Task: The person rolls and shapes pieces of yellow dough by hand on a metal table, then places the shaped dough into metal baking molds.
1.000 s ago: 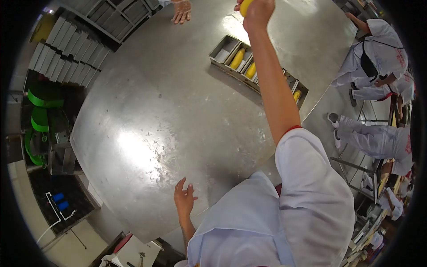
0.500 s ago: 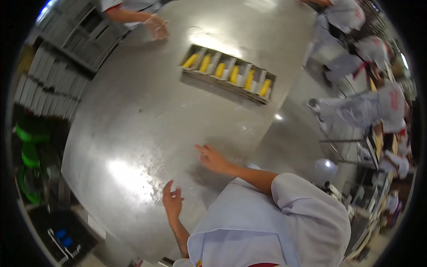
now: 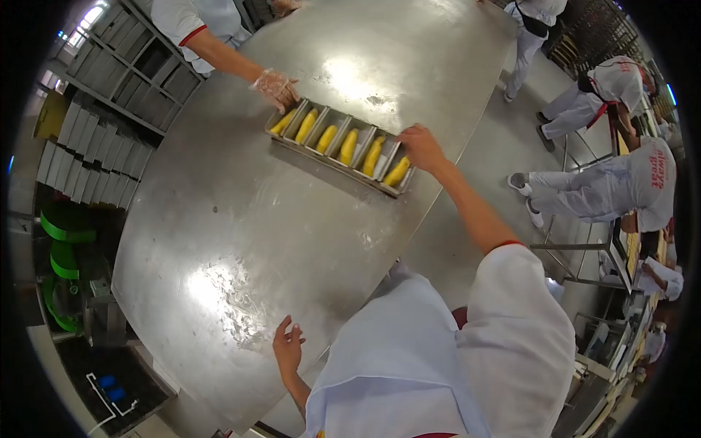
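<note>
A metal strap of joined loaf pans (image 3: pixel 332 167) lies on the steel table, each compartment holding a yellow, elongated piece that looks like dough (image 3: pixel 349 147). Reaching forward, my right hand (image 3: pixel 423 148) has its fingers curled over the rim at the pans' right end. My left hand (image 3: pixel 288 349) is low over the near edge of the table, fingers apart, holding nothing. At the opposite end of the pans, a co-worker's hand in a clear plastic glove (image 3: pixel 277 89) touches or nearly touches the rim.
The steel table (image 3: pixel 292 241) fills the middle, with a smeared, shiny patch near its left side. Stacked pans (image 3: pixel 91 157) and a rack (image 3: pixel 153 66) stand at left, beside green curved parts (image 3: pixel 67 225). Several people work by tables at right, one in a printed shirt (image 3: pixel 650 175).
My right hand has stretched forward from above the bare table to the pans' right end. The co-worker's gloved hand has come to their left end. My left hand stays low and apart.
</note>
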Tool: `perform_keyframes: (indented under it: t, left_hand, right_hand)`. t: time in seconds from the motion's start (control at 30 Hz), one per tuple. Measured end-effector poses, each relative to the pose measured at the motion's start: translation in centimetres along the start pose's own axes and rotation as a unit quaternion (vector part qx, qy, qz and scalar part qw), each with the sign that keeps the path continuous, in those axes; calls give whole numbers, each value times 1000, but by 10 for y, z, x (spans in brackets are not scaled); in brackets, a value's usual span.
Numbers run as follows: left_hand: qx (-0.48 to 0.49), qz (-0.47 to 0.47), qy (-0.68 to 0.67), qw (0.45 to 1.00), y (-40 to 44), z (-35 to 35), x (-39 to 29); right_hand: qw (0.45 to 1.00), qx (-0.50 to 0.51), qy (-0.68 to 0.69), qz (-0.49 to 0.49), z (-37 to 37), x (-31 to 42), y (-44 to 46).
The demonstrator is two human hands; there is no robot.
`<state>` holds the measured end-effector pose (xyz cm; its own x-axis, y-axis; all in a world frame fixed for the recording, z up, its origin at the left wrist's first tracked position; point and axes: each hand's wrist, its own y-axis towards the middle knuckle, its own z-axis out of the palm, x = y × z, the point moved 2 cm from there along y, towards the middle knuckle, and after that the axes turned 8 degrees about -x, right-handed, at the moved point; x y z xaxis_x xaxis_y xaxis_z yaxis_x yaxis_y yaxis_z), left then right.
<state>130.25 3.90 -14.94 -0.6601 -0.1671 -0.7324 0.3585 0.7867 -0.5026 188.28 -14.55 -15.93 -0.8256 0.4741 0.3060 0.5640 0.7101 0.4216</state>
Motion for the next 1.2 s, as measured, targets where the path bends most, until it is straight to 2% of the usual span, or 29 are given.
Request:
perform_keyframes:
  t: [0.03,0.07,0.17,0.2,0.3,0.33,0.47,0.57,0.6,0.67,0.7,0.77,0.8,0.83,0.87,0.9,0.93,1.07,1.1,1.2]
  left_hand:
    - [9,-19,-16,1000,-4,15,-5]
    - [13,-11,27,1000,-11,29,-21]
    - [16,25,33,999,-26,62,-51]
    - [6,6,22,1000,-33,67,-61]
    - [-33,-25,53,998,-45,74,-59]
    - [-50,-13,63,997,-47,76,-54]
    - [-94,-1,71,993,-58,79,-43]
    - [-109,-31,77,991,-73,81,-47]
    - [-116,-39,80,989,-74,81,-48]
    - [-123,-36,83,988,-76,85,-26]
    - [-127,-33,83,988,-72,88,-16]
    - [-143,-37,8,989,-68,93,-8]
    - [-145,-43,-29,988,-65,96,-8]
    - [-138,-32,-77,987,-58,98,-12]
    - [-126,-21,-123,984,-49,98,-21]
    - [-112,-11,-166,980,-41,99,-30]
    - [-112,41,-130,984,-29,99,-39]
    - [-100,256,-5,962,7,94,-108]
    - [-76,261,-52,961,10,93,-123]
    - [-13,263,-175,949,8,89,-129]
  right_hand:
    - [997,70,4,-25,3,13,12]
    - [989,140,8,-53,8,21,21]
    - [990,99,-10,-103,45,20,53]
    - [991,113,3,-71,46,24,73]
    - [998,-23,24,-49,63,32,118]
    - [996,16,1,-88,72,37,132]
    - [993,115,-40,7,105,51,199]
    - [994,84,-56,32,135,42,241]
    - [995,76,-57,10,145,38,247]
    - [992,93,68,-52,179,25,245]
    - [987,115,109,-21,187,33,235]
    - [930,178,319,37,192,45,177]
    - [905,210,360,86,152,76,141]
    - [850,288,431,92,135,95,105]
    - [772,356,503,158,143,114,68]
    - [733,378,527,205,130,143,35]
    - [704,399,545,220,122,165,7]
    - [512,430,692,272,87,222,-52]
    - [456,434,722,285,77,230,-61]
    - [379,346,816,265,36,234,-59]
